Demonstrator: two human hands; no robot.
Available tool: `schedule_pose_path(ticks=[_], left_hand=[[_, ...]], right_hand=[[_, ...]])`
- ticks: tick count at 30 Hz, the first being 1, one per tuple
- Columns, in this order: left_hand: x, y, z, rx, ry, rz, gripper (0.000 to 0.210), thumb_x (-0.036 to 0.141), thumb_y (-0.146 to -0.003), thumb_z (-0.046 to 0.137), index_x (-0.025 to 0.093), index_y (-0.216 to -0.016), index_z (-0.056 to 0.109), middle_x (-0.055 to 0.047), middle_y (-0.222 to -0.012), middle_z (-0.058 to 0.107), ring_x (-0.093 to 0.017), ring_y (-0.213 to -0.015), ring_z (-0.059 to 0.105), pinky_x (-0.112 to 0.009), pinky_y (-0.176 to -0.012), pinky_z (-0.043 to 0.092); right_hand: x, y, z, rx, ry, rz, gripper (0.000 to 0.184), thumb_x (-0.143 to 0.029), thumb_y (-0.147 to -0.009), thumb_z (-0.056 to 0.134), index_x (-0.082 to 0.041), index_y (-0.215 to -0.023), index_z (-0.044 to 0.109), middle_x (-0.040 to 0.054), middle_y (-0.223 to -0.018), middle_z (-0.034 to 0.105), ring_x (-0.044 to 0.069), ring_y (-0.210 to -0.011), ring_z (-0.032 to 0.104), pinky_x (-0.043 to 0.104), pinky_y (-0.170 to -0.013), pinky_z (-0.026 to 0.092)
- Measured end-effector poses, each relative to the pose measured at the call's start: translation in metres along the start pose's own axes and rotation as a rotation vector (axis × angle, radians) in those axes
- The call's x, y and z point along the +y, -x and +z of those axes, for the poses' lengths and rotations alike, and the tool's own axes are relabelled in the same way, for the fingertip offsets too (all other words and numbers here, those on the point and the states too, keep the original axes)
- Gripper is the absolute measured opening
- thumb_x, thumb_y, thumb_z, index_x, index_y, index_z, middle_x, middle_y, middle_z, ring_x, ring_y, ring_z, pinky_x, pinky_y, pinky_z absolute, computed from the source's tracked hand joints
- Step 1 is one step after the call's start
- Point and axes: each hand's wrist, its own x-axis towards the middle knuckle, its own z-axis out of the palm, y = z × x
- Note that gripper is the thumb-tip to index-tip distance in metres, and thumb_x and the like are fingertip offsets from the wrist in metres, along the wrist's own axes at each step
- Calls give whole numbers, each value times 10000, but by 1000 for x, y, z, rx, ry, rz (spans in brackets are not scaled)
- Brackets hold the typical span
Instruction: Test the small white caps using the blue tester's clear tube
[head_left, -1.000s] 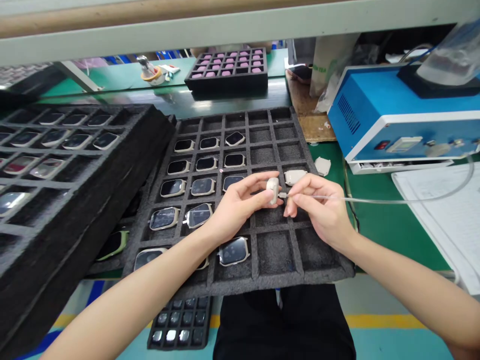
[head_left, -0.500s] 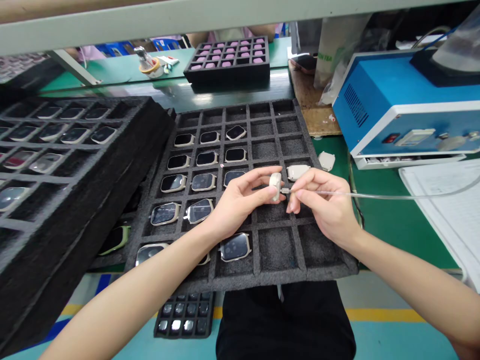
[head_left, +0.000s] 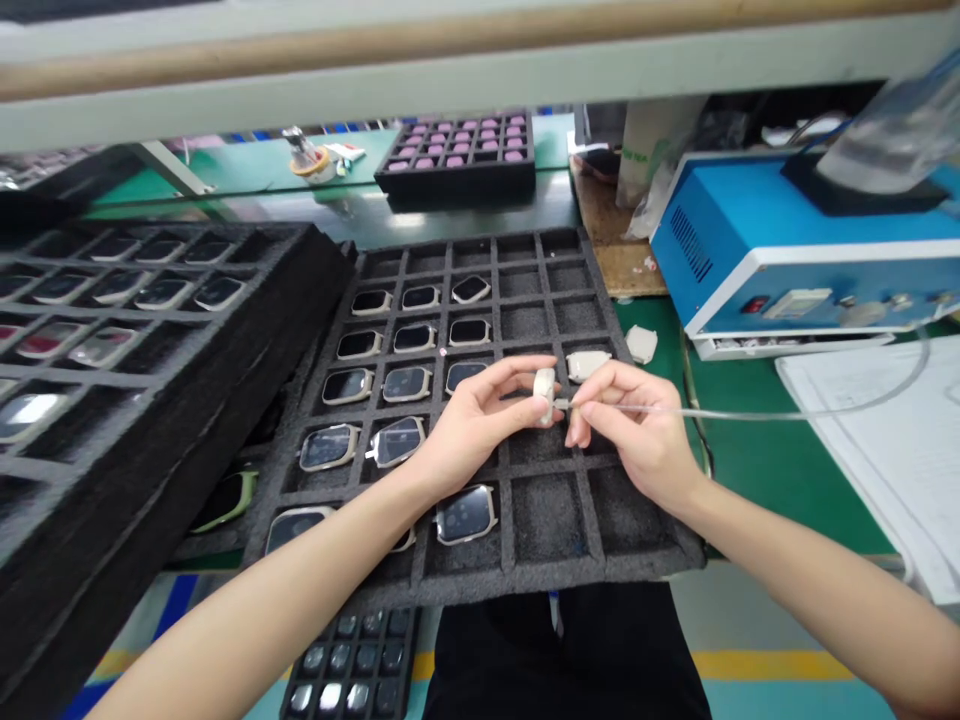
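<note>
Left hand (head_left: 469, 425) holds a small beige watch case (head_left: 545, 392) on edge, pinched between thumb and fingers (head_left: 517, 368) above the middle of the black foam tray (head_left: 525, 575). Right hand (head_left: 637, 435) pinches the metal tip of a thin clear tube (head_left: 750, 414), fingers closed narrow around it; the tip touches the right side of the watch case. The tube runs rightward from the hand over the green tabletop (head_left: 750, 480) and curves up toward the blue machine (head_left: 787, 240).

Both hands hover just over the tray, near its right-centre compartments. A second beige case (head_left: 587, 364) lies in a compartment just behind the hands. Another pale case (head_left: 641, 344) lies on the tabletop beside the tray's right edge.

Tray contents: the left three columns hold watch bodies with dark screens (head_left: 409, 383), one per compartment; the right columns are mostly bare foam. One watch body (head_left: 465, 515) sits in the near row, below the left wrist.

At left, a stack of similar foam trays (head_left: 150, 400), tilted, with more watch bodies in the top one. At far centre, a smaller tray with pink parts (head_left: 461, 150). White paper sheets (head_left: 885, 450) lie at right, near the machine. A further small tray (head_left: 352, 675) shows below the tabletop edge.
</note>
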Motion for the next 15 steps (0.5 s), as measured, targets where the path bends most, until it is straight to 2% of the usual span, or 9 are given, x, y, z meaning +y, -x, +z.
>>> schedule_pose_path(ticks=[11,15], left_hand=[[0,2,0,-11,8,30,344,220,-733,651,200,-1070,584,-51,-979,616,-148,-815,591,-311,-796,467],[-2,2,0,-12,10,45,352,234,-728,655,195,-1070,584,-64,-999,608,-164,-836,592,-343,-811,464]], right_hand=[[2,-2,4,-8,-52,23,34,-138,-669,568,-156,-661,540,-28,-470,578,99,-416,516,225,-469,432],[5,-3,4,-9,-61,16,28,-130,-658,561,-151,-654,544,-31,-458,575,97,-408,520,216,-465,429]])
